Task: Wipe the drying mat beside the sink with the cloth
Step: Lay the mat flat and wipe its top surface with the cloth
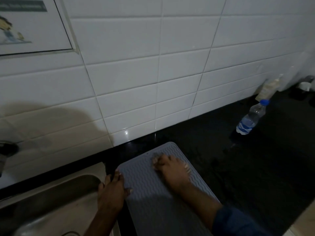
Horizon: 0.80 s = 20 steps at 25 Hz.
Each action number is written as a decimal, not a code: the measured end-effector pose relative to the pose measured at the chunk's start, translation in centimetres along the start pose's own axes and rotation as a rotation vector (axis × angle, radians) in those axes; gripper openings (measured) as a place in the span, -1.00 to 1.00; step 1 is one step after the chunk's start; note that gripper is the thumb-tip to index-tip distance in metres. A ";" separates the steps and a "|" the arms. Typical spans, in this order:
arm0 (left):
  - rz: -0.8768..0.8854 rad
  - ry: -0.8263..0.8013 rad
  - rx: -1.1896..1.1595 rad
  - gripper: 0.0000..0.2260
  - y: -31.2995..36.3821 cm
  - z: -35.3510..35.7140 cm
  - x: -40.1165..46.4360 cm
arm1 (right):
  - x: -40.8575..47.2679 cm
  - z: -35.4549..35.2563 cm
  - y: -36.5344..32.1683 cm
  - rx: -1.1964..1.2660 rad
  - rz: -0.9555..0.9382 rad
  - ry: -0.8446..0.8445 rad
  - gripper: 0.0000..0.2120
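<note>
A grey drying mat with wavy ridges lies on the dark counter, right of the sink. My right hand is on the far half of the mat, blurred, its fingers bent over a small greyish cloth. Only a bit of the cloth shows at the fingertips. My left hand rests on the mat's left edge beside the sink. Its fingers are fairly straight and its thumb lies on the mat.
A clear water bottle with a blue cap stands on the black counter at the right. Behind it a pale packet leans on the white tiled wall. A tap part shows at the far left.
</note>
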State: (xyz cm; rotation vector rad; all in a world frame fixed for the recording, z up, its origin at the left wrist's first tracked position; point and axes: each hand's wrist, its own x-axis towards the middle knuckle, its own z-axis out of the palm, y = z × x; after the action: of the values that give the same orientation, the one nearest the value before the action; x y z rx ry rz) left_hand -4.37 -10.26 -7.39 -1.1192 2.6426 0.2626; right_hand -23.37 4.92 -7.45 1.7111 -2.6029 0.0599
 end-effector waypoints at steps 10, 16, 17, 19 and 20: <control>0.080 -0.120 -0.059 -0.09 0.3 0.3 -3.1 | -0.3 -0.3 -2.4 0.289 0.176 0.089 -0.71; 0.001 -0.113 -0.208 -0.25 -0.6 1.3 -5.9 | -2.9 3.3 -12.4 0.189 -0.198 0.026 -0.58; 0.018 -0.098 -0.165 -0.22 -0.5 1.2 -6.1 | -2.5 3.0 -11.3 0.182 -0.209 0.019 -0.57; 0.049 -0.058 -0.050 -0.16 -0.5 1.1 -6.1 | -2.1 1.8 -8.4 0.164 -0.183 -0.036 -0.57; 0.056 -0.052 -0.025 -0.15 -0.3 1.1 -6.1 | -2.1 1.5 -6.3 0.136 -0.165 -0.031 -0.58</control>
State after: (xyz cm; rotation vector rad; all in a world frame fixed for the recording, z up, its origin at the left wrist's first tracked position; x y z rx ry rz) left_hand 0.15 -6.08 -6.61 -1.0324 2.6343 0.3318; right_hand -16.71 4.25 -8.90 1.9800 -2.5214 0.2137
